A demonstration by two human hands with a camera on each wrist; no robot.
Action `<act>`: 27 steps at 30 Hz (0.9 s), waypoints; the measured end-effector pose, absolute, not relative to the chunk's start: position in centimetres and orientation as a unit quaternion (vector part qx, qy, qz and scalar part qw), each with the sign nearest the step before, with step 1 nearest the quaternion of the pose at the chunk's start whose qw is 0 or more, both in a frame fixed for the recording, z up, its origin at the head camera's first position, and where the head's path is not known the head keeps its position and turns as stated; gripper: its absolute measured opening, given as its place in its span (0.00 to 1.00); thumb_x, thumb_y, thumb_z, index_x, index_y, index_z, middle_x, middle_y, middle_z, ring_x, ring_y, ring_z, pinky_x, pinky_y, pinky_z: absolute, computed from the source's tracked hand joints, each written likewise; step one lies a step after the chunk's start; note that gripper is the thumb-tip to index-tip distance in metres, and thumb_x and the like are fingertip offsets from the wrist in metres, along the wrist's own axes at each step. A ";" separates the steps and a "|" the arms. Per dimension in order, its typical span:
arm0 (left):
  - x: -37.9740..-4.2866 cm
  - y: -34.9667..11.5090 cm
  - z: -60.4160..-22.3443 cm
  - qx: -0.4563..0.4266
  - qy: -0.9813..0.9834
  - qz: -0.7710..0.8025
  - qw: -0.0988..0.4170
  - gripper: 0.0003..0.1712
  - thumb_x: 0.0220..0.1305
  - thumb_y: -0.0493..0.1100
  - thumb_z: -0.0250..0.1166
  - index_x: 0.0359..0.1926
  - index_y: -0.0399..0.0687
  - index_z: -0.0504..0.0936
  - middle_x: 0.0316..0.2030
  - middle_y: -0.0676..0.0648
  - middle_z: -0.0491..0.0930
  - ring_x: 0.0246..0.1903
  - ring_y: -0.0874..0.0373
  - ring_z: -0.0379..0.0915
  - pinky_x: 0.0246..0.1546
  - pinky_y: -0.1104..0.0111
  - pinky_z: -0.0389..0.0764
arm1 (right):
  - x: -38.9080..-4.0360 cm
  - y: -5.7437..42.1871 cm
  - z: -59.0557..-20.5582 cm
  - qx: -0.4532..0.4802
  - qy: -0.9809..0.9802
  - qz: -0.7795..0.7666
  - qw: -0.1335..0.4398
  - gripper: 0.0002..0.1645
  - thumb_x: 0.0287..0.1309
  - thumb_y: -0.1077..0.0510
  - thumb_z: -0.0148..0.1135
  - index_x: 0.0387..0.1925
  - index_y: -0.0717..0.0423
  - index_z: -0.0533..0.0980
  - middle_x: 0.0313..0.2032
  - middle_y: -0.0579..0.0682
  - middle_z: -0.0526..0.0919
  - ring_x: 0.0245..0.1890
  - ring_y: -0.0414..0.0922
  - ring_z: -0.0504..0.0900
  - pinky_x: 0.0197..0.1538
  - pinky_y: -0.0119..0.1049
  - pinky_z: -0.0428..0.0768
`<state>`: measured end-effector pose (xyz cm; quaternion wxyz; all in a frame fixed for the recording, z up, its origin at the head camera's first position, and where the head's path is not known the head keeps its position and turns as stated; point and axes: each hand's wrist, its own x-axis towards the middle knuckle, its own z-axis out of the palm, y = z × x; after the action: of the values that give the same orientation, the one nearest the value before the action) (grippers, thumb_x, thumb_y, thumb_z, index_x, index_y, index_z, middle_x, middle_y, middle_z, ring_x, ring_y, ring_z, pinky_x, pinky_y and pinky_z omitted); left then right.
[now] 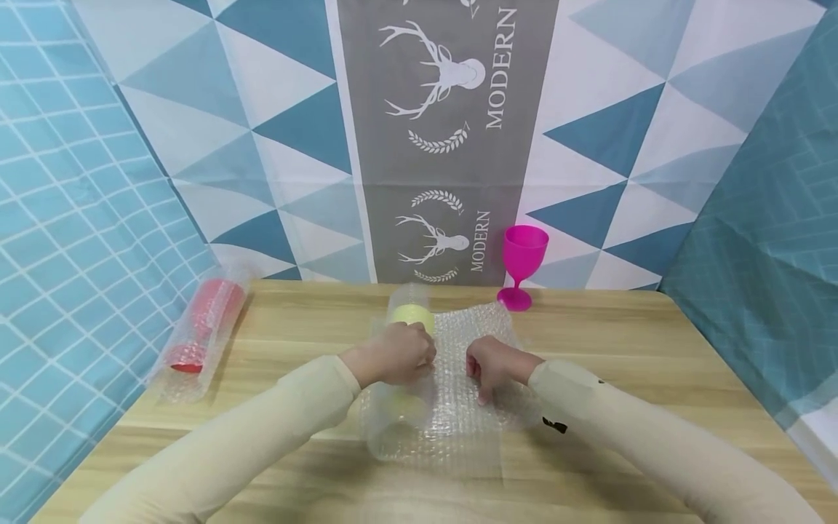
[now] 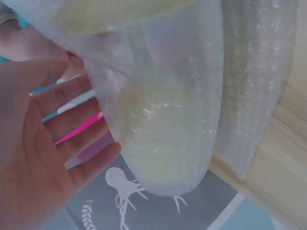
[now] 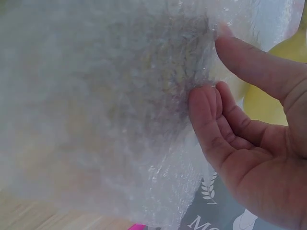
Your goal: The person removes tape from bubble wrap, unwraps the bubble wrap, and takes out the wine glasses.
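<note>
A yellow goblet (image 3: 266, 103) lies inside a roll of bubble wrap (image 2: 158, 120), its colour showing through the layers. From the roll, a loose sheet of bubble wrap (image 1: 461, 411) spreads to the right over the table. My left hand (image 1: 399, 353) rests on the middle of the roll; in the left wrist view its fingers (image 2: 76, 117) are spread, with tips at the roll's side. My right hand (image 1: 491, 365) touches the loose sheet. Its fingers are bent and the thumb stands apart from them, tips against the bubble wrap, in the right wrist view.
At the table's back edge stands a magenta goblet (image 1: 524, 255). A red goblet wrapped in bubble wrap (image 1: 203, 327) lies at the left edge. Patterned cloth (image 1: 445, 145) hangs behind the wooden table (image 1: 609, 335), with blue checked cloth (image 1: 65, 218) on the left.
</note>
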<state>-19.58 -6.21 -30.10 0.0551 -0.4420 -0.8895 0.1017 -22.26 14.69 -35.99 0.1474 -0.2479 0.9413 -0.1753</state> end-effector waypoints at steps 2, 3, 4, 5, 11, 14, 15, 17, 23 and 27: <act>-19.6 -6.4 -29.9 -0.429 -0.898 0.084 0.054 0.11 0.61 0.51 0.62 0.26 0.53 0.83 0.31 0.54 0.85 0.36 0.56 0.76 0.32 0.65 0.78 | -22.4 14.6 -35.9 -0.245 0.944 -0.169 0.144 0.24 0.20 0.66 0.83 0.26 0.57 0.78 0.25 0.48 0.80 0.27 0.39 0.73 0.33 0.28 0.76; -19.6 -6.6 -29.8 -0.425 -0.901 0.073 0.051 0.11 0.61 0.52 0.63 0.28 0.52 0.84 0.31 0.53 0.85 0.35 0.56 0.76 0.32 0.65 0.78 | -22.4 14.6 -35.8 -0.244 0.945 -0.165 0.142 0.24 0.20 0.66 0.83 0.25 0.57 0.78 0.26 0.48 0.80 0.28 0.39 0.73 0.33 0.28 0.76; -19.6 -6.8 -29.7 -0.423 -0.903 0.064 0.046 0.11 0.61 0.52 0.64 0.29 0.52 0.84 0.31 0.53 0.85 0.36 0.56 0.76 0.32 0.65 0.78 | -22.3 14.6 -35.8 -0.240 0.946 -0.164 0.141 0.24 0.20 0.66 0.83 0.25 0.57 0.78 0.26 0.48 0.80 0.28 0.39 0.73 0.34 0.28 0.76; -19.7 -7.1 -29.6 -0.423 -0.903 0.057 0.041 0.10 0.60 0.52 0.64 0.30 0.52 0.85 0.32 0.52 0.85 0.36 0.55 0.76 0.32 0.64 0.79 | -22.3 14.5 -35.8 -0.236 0.948 -0.162 0.140 0.24 0.20 0.66 0.83 0.25 0.57 0.78 0.26 0.47 0.79 0.28 0.39 0.73 0.34 0.29 0.76; -19.6 -8.7 -29.3 -0.431 -0.901 0.047 0.009 0.14 0.56 0.51 0.68 0.39 0.47 0.84 0.40 0.49 0.85 0.44 0.53 0.77 0.41 0.61 0.81 | -21.8 14.1 -35.8 -0.224 0.952 -0.157 0.134 0.23 0.20 0.68 0.82 0.24 0.56 0.78 0.25 0.45 0.78 0.29 0.40 0.73 0.35 0.31 0.77; -19.5 -9.6 -29.2 -0.426 -0.904 0.037 0.000 0.16 0.56 0.50 0.69 0.41 0.44 0.83 0.43 0.47 0.84 0.47 0.51 0.77 0.47 0.60 0.81 | -21.7 13.9 -35.8 -0.216 0.953 -0.159 0.139 0.22 0.22 0.68 0.82 0.24 0.56 0.78 0.26 0.46 0.78 0.30 0.41 0.74 0.36 0.33 0.78; -19.5 -10.0 -29.2 -0.425 -0.905 0.031 -0.001 0.16 0.56 0.50 0.68 0.41 0.44 0.83 0.43 0.47 0.84 0.47 0.51 0.77 0.48 0.60 0.80 | -21.7 13.9 -35.8 -0.213 0.954 -0.160 0.141 0.22 0.23 0.68 0.82 0.25 0.56 0.78 0.26 0.46 0.79 0.30 0.41 0.74 0.36 0.33 0.79; -19.4 -10.6 -29.2 -0.421 -0.907 0.019 0.000 0.15 0.57 0.49 0.68 0.40 0.43 0.83 0.43 0.46 0.84 0.48 0.50 0.78 0.50 0.59 0.80 | -21.7 13.9 -35.8 -0.208 0.954 -0.161 0.142 0.22 0.23 0.68 0.82 0.25 0.56 0.79 0.27 0.46 0.80 0.30 0.40 0.75 0.37 0.33 0.80; -19.2 -12.6 -29.4 -0.399 -0.917 -0.008 0.001 0.13 0.58 0.48 0.67 0.39 0.44 0.82 0.45 0.45 0.83 0.48 0.50 0.79 0.49 0.59 0.81 | -21.8 14.1 -35.9 -0.206 0.952 -0.173 0.147 0.22 0.23 0.67 0.82 0.26 0.56 0.79 0.27 0.47 0.81 0.30 0.41 0.76 0.35 0.31 0.79; -19.2 -13.8 -29.6 -0.386 -0.922 -0.019 0.002 0.12 0.59 0.47 0.67 0.39 0.45 0.82 0.47 0.46 0.82 0.49 0.50 0.79 0.48 0.58 0.81 | -22.0 14.1 -35.9 -0.206 0.951 -0.175 0.150 0.23 0.23 0.68 0.82 0.26 0.56 0.78 0.27 0.47 0.81 0.30 0.41 0.75 0.35 0.31 0.78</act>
<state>-19.21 -13.78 -29.64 0.0019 -0.3856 -0.9225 -0.0194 -21.97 14.08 -35.86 0.1503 -0.2057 0.9511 -0.1748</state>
